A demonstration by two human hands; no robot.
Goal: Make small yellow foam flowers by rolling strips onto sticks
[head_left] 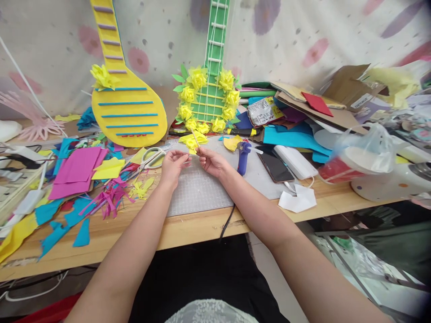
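Observation:
My right hand [210, 160] pinches a thin pale stick [194, 136] that points up and away. My left hand [175, 163] is close beside it, fingers curled with the tips together; what they grip, if anything, is too small to make out. Just beyond my fingertips are yellow crepe paper pieces [189, 142]; whether the stick touches them I cannot tell. Under both hands lies a grey cutting mat [198, 193]. To the right of my right hand stands a blue glue gun [243, 158]. Scissors [151, 158] with pale handles lie left of my left hand.
A green cardboard guitar shape [210, 96] ringed with yellow paper flowers and a yellow lute shape [129, 112] lean at the back. Magenta paper [77, 168] and coloured scraps cover the left. A phone [274, 163], white power bank [296, 161] and red-white cup [350, 163] are right.

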